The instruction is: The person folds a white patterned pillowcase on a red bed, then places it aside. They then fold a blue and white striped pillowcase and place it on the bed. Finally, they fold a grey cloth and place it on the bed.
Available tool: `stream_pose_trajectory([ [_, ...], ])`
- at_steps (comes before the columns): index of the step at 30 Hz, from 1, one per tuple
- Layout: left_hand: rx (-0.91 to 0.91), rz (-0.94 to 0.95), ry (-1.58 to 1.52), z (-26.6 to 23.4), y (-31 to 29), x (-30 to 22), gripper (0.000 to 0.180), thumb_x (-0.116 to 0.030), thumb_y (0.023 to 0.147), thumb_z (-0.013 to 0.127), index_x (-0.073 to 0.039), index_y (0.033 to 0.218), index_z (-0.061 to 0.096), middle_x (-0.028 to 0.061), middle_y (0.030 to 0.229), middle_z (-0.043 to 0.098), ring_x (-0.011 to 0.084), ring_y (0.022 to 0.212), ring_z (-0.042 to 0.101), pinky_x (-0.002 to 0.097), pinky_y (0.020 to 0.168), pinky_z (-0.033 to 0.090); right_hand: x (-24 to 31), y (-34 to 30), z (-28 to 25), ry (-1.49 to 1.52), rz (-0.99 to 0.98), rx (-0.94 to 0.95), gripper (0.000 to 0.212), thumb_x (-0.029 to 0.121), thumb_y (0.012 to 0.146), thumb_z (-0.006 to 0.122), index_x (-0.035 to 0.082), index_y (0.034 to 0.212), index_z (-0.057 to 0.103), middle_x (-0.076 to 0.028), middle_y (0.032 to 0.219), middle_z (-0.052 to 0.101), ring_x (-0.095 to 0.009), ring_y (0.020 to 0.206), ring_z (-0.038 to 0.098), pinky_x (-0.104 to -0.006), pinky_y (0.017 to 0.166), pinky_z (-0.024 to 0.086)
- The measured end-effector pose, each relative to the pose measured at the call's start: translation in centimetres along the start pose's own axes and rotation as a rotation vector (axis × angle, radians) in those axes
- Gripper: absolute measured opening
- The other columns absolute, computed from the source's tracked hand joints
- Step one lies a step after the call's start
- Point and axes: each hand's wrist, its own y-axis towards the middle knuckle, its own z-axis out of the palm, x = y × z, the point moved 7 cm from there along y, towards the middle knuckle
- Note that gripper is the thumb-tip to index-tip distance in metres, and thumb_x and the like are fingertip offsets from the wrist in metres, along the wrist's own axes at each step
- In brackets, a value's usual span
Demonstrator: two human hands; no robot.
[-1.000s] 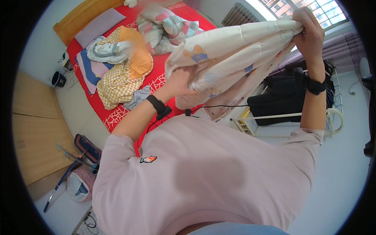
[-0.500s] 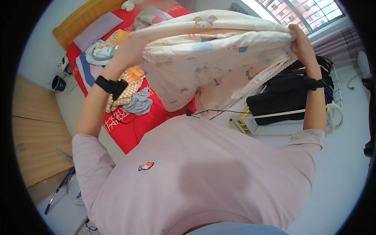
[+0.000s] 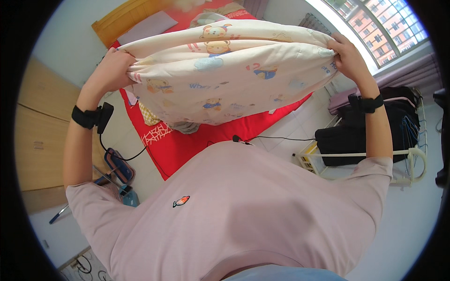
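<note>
**Above the red bed [image 3: 187, 151], a bear-print cloth [image 3: 225, 84] hangs spread wide**

Over the bed's middle, the cream bear-print cloth is stretched from side to side, its upper part gathered in long folds. The left hand [image 3: 112, 70] grasps its left end in curled fingers; the right hand [image 3: 347, 56] grips the right end, the fabric bunched at the fingers. Whether the lower edge touches the bed cannot be told. Near the bed's left edge, a yellow checked cloth [image 3: 148, 116] and a grey cloth [image 3: 186, 127] show partly below the hanging fabric. At the bed's head, a pale pillow [image 3: 147, 29] lies near the wooden headboard [image 3: 119, 22]. To the right, apart from the bed, a white rack [image 3: 344, 154] carries dark clothes [image 3: 340, 140].
</note>
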Motion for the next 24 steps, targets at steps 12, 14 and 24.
stream_pose_trajectory([
  [12, 0.004, -0.169, -0.110, 0.8, -1.3, 0.1, 0.022, -0.019, 0.082, 0.078, -0.002, 0.097, 0.077, 0.0174, 0.104, 0.075, 0.0392, 0.109, 0.066, 0.0488, 0.108, 0.047, -2.5, 3.1, 9.2, 0.443, -0.082, 0.548, 0.030, 0.012, 0.074, 0.086, -0.001, 0.099, 0.075, -0.019, 0.097, 0.070, -0.039, 0.092, 0.068, -0.0427, 0.082, 0.054],
  [14, -0.021, -0.205, -0.116, 0.1, -1.6, -0.2, 0.023, -0.020, 0.080, 0.079, -0.003, 0.095, 0.077, 0.0176, 0.105, 0.075, 0.0386, 0.110, 0.066, 0.0499, 0.111, 0.046, -3.6, 4.4, 11.7, 0.227, -0.092, 0.595, 0.028, 0.008, 0.070, 0.086, 0.002, 0.095, 0.076, -0.018, 0.102, 0.072, -0.041, 0.096, 0.069, -0.0464, 0.084, 0.056],
  [24, 0.428, -0.428, 0.255, -0.4, 0.3, -10.8, 0.054, -0.058, 0.068, 0.089, -0.015, 0.101, 0.079, 0.0156, 0.081, 0.074, 0.0402, 0.089, 0.073, 0.0581, 0.104, 0.048, -11.8, 13.9, 2.5, 0.148, -0.220, -0.402, 0.026, -0.006, 0.080, 0.071, 0.004, 0.102, 0.062, -0.011, 0.098, 0.062, -0.033, 0.089, 0.063, -0.0351, 0.081, 0.052],
])
